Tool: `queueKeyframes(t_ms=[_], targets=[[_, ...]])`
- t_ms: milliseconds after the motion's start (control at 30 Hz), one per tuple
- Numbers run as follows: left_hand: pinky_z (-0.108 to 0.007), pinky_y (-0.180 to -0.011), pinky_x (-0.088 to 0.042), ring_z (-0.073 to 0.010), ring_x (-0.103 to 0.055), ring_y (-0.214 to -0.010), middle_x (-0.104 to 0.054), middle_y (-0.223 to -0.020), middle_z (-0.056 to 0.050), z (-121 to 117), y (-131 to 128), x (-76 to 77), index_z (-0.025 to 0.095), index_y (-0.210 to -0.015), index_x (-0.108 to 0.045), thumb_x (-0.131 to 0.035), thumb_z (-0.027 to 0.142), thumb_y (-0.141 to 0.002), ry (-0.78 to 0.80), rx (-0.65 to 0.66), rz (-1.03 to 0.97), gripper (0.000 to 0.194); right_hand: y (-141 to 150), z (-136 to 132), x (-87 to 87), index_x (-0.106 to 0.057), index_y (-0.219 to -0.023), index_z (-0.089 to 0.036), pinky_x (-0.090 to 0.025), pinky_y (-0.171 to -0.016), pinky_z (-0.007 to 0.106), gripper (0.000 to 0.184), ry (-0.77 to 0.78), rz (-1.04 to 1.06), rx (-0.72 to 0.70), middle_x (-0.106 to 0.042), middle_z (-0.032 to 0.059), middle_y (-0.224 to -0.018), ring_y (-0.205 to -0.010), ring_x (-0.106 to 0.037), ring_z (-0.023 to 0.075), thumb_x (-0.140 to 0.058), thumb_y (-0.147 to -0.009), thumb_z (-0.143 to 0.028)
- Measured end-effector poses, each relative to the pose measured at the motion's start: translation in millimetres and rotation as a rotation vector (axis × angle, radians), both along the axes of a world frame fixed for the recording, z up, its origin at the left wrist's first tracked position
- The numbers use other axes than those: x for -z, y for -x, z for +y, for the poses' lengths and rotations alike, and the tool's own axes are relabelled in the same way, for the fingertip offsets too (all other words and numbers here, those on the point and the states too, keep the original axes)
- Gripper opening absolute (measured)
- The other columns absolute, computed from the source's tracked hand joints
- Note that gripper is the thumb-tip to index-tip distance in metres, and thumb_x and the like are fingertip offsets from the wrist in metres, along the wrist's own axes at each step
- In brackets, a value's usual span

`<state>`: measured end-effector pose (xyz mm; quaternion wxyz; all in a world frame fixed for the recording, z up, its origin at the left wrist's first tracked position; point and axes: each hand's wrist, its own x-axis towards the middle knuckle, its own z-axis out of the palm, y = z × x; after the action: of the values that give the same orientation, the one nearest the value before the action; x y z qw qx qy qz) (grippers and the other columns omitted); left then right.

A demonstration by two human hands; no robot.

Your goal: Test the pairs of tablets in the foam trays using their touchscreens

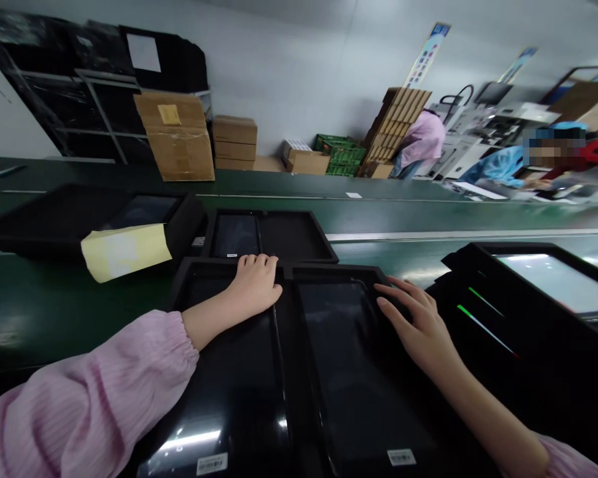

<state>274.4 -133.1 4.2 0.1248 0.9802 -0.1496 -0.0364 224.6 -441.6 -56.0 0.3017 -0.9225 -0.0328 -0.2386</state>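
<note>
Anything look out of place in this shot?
A pale yellow sheet hangs crookedly off the front edge of the black tray at far left, drooping over the green conveyor belt, loose against the tray's straight edges.

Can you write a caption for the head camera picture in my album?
Left hand and right hand rest on black trays beside a green conveyor belt.
</note>
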Motion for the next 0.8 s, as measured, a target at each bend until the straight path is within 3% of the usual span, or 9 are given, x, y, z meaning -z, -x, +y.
queueKeyframes(t_ms=[133, 233, 333, 400, 533, 667, 800], targets=[[-0.043, -0.117, -0.034, -0.0315, -0.037, -0.146, -0.035, -0.160, -0.020, 33.8, 24.0, -29.9, 0.007, -0.156, -0.026, -0.048, 0.047, -0.092, 0.089, -0.050, 0.068, 0.079, 9.1, 4.7, -11.8, -0.075, -0.105, -0.030, -0.043, -0.107, 0.061, 0.040, -0.020, -0.081, -0.061, -0.066, 0.0074, -0.128, -0.132, -0.050, 0.0341, -0.052, -0.093, -0.059], [-0.046, -0.122, -0.027, -0.0274, -0.029, -0.151, -0.028, -0.166, -0.002, 78.3, 59.8, -44.2, 0.033, -0.157, -0.028, -0.041, 0.070, -0.091, 0.306, -0.191, 0.080, 0.076, 14.4, 10.9, -19.9, -0.076, -0.084, -0.029, -0.047, -0.103, 0.055, 0.032, -0.029, -0.146, -0.154, -0.069, 0.0052, -0.120, -0.127, -0.054, 0.0312, -0.054, -0.095, -0.050], [-0.051, -0.122, -0.027, -0.0309, -0.025, -0.152, -0.022, -0.168, -0.001, 116.7, 87.3, -35.0, 0.036, -0.157, -0.025, -0.046, 0.075, -0.086, 0.423, -0.400, 0.046, 0.084, 17.7, 17.6, -25.8, -0.076, -0.074, -0.029, -0.052, -0.097, 0.046, 0.030, -0.007, -0.190, -0.258, -0.072, 0.0037, -0.109, -0.118, -0.060, 0.0266, -0.057, -0.096, -0.038], [-0.052, -0.120, -0.031, -0.0326, -0.027, -0.151, -0.022, -0.168, -0.003, 130.1, 94.8, -20.5, 0.034, -0.158, -0.024, -0.049, 0.076, -0.085, 0.463, -0.442, 0.085, 0.087, 19.2, 21.0, -28.2, -0.078, -0.079, -0.030, -0.055, -0.092, 0.042, 0.026, 0.036, -0.204, -0.303, -0.072, 0.0034, -0.106, -0.114, -0.062, 0.0244, -0.058, -0.096, -0.031], [-0.054, -0.115, -0.040, -0.0351, -0.029, -0.150, -0.017, -0.169, 0.000, 133.0, 93.9, 0.3, 0.038, -0.159, -0.020, -0.050, 0.076, -0.085, 0.437, -0.415, 0.112, 0.088, 20.9, 23.0, -29.7, -0.080, -0.090, -0.031, -0.058, -0.082, 0.036, 0.024, 0.102, -0.197, -0.352, -0.073, 0.0037, -0.109, -0.110, -0.063, 0.0226, -0.058, -0.096, -0.026], [-0.056, -0.102, -0.051, -0.0439, -0.036, -0.144, 0.000, -0.171, 0.001, 131.1, 93.9, 2.6, 0.042, -0.160, -0.008, -0.053, 0.078, -0.080, 0.385, -0.378, 0.183, 0.099, 21.7, 22.8, -29.9, -0.081, -0.093, -0.030, -0.059, -0.078, 0.034, 0.023, 0.145, -0.195, -0.363, -0.073, 0.0049, -0.109, -0.106, -0.065, 0.0223, -0.058, -0.096, -0.025], [-0.052, -0.095, -0.055, -0.0466, -0.029, -0.147, 0.015, -0.170, 0.001, 129.8, 98.7, 2.5, 0.041, -0.160, 0.003, -0.057, 0.074, -0.079, 0.304, -0.309, 0.209, 0.106, 24.4, 26.8, -31.9, -0.081, -0.094, -0.030, -0.060, -0.080, 0.037, 0.022, 0.189, -0.219, -0.414, -0.073, 0.0059, -0.108, -0.105, -0.065, 0.0230, -0.059, -0.095, -0.025]])
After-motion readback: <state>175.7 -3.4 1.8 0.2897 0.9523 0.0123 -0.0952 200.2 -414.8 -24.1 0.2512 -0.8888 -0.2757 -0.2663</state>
